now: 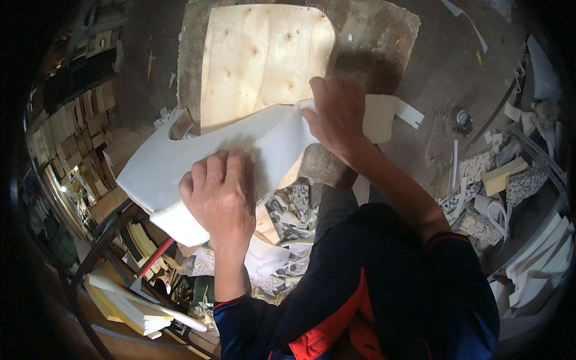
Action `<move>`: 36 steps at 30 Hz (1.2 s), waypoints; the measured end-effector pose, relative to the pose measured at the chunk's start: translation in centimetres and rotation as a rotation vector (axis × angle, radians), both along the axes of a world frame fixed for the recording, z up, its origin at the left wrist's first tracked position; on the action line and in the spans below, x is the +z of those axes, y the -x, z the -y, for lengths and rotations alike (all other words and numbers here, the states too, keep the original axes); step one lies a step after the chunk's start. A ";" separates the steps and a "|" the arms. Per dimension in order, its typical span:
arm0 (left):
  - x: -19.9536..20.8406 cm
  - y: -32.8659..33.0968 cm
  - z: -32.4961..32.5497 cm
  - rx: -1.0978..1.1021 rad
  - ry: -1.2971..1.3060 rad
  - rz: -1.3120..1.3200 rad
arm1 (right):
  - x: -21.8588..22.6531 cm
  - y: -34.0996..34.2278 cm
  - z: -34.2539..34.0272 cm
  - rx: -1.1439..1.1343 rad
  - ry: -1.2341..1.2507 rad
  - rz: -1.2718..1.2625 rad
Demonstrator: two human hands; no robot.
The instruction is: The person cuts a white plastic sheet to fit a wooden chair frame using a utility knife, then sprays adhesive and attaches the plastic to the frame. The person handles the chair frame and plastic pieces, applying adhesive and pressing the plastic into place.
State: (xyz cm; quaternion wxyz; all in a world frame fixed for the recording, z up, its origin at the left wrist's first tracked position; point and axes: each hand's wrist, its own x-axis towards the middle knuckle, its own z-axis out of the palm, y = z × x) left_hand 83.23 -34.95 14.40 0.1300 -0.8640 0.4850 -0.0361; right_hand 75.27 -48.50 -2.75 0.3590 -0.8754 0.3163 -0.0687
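Note:
A long sheet of white foam [174, 159] slants across the space before me, with a rounded notch cut in its far left edge. My left hand [223, 189] has its fingers curled over the near side of the sheet. Further off and to the right, my right hand [339, 117] is closed round the narrower part of the same foam, where it bends. Behind and partly under the foam lies a pale plywood panel [261, 54] with rounded corners. The fingertips of both hands are partly hidden.
A worn brown board [378, 45] lies beneath the plywood. Speckled foam offcuts [477, 165] litter the floor at right, near stacked white foam strips [543, 258]. Wood pieces [75, 132] pile up at left. Yellow and white foam strips [129, 306] lie at lower left, beside a red rod [155, 258].

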 end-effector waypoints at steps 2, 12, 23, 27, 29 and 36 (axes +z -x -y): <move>0.6 -0.2 0.3 -0.011 -0.028 -0.012 | 0.2 1.5 -1.6 -0.038 -0.023 0.242; 8.5 -8.9 -4.4 -0.110 0.493 -0.182 | -2.1 -2.5 -10.7 -0.126 -0.145 0.692; 5.2 -20.3 -11.1 -0.241 0.705 -0.417 | 2.4 -4.3 -11.7 -0.362 -0.275 0.512; 4.8 -19.5 -11.3 -0.212 0.748 -0.474 | 6.9 -6.1 -13.4 -0.367 -0.145 0.461; 4.4 -19.6 -11.4 -0.210 0.736 -0.496 | 9.4 -7.0 -14.4 -0.333 -0.063 0.442; 4.7 -19.8 -12.3 -0.226 0.844 -0.513 | 18.3 -9.4 -16.8 -0.118 0.218 0.390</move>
